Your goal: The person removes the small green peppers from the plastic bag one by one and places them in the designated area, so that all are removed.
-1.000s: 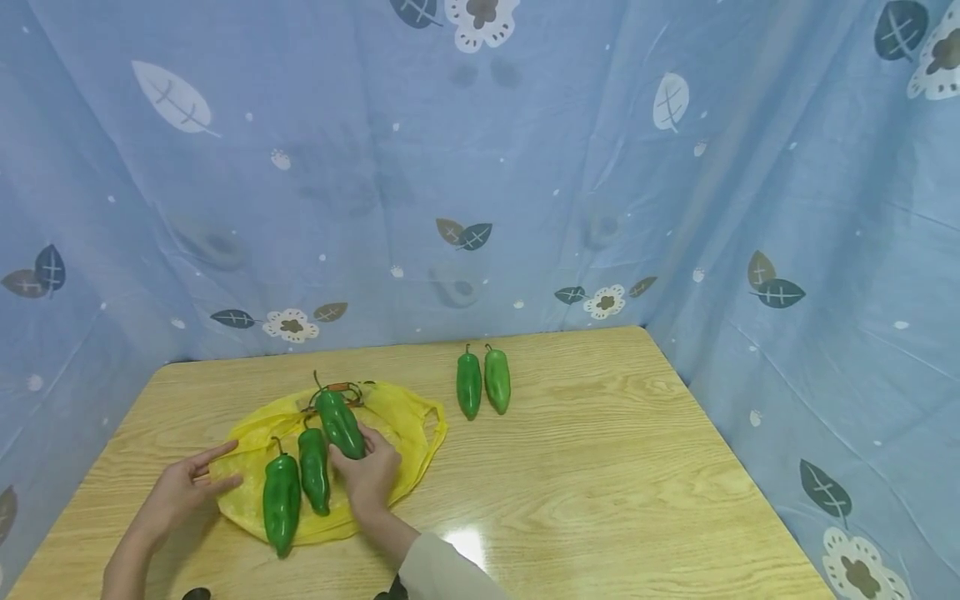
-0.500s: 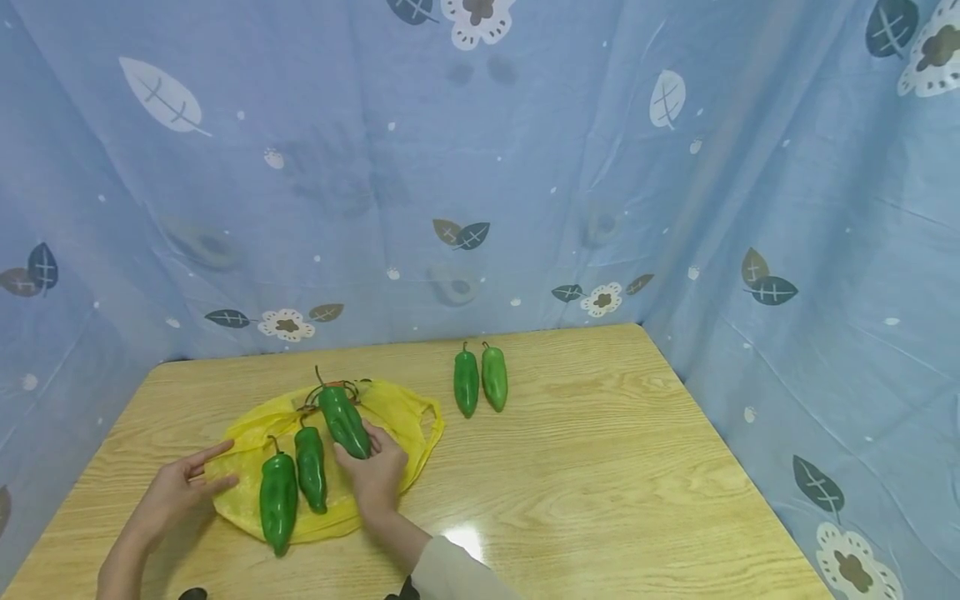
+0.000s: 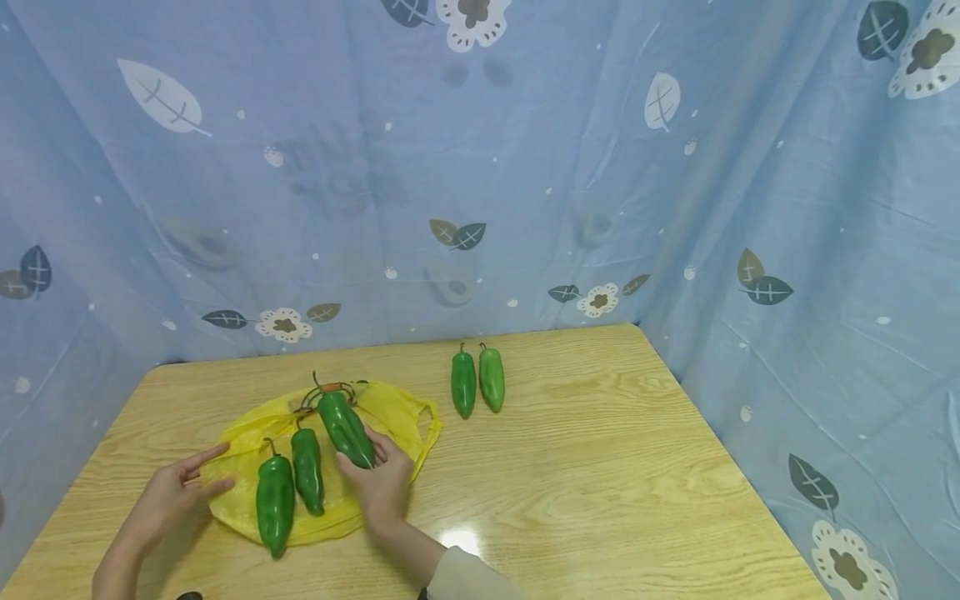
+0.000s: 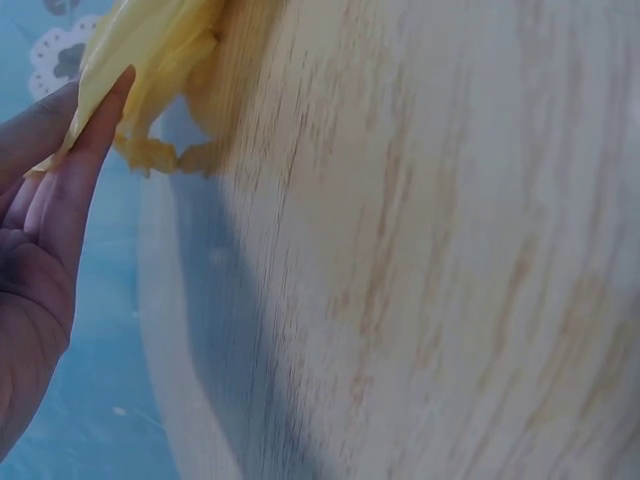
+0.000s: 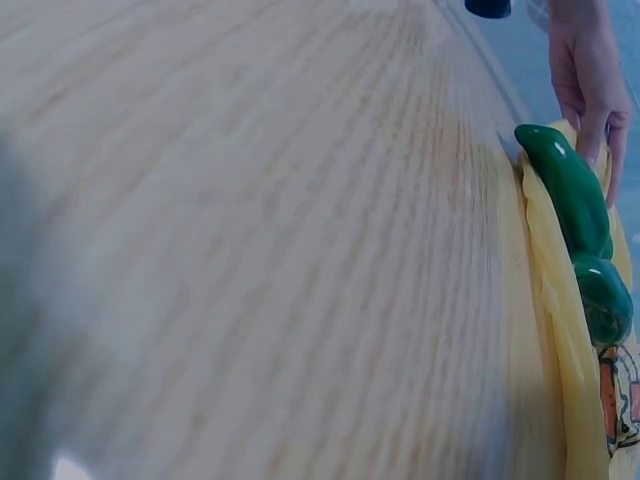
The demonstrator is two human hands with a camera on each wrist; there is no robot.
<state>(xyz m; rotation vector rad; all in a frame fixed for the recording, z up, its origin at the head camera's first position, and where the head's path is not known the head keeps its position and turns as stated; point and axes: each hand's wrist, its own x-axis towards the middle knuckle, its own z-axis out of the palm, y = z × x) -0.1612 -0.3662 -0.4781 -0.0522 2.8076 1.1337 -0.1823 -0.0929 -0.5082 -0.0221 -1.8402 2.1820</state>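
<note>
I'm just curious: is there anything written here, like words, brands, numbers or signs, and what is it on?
No text can be read.
Yellow bag: orange-red and dark marks, partly hidden in the head view; no letters can be made out.
Blue curtain: leaves and flowers only; some faint grey shapes are too blurred to tell.
Green peppers: no writing visible.
</note>
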